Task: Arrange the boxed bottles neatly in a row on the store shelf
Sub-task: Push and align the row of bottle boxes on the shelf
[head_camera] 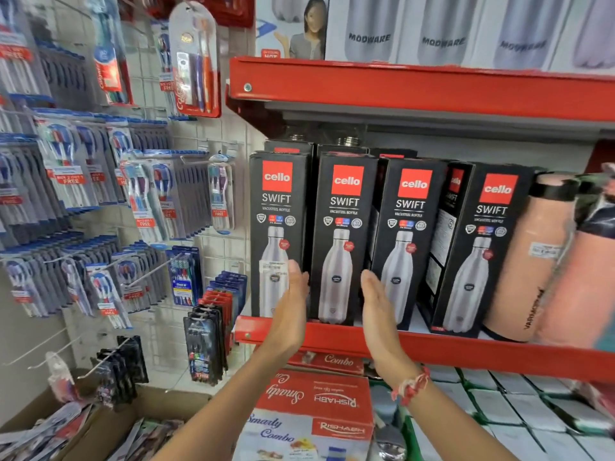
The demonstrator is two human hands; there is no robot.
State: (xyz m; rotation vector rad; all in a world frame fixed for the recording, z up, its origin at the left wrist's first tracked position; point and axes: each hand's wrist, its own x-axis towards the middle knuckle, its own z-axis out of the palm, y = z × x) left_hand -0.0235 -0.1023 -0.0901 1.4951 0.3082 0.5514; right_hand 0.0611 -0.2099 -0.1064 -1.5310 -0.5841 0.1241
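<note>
Several black Cello Swift bottle boxes stand upright in a row on the red shelf [432,349]. The second box from the left [342,207] sits between my two hands. My left hand [293,307] is flat and open against its left side, in front of the leftmost box [278,207]. My right hand [379,311] is flat and open at its right side, in front of the third box [407,221]. The rightmost box [479,247] is turned at an angle. More boxes stand behind the front row.
Peach-coloured loose bottles [535,261] stand at the right end of the shelf. Above is another red shelf [416,91] with Modware boxes. Toothbrush packs [100,201] hang on a grid wall to the left. Red combo boxes [312,404] lie below.
</note>
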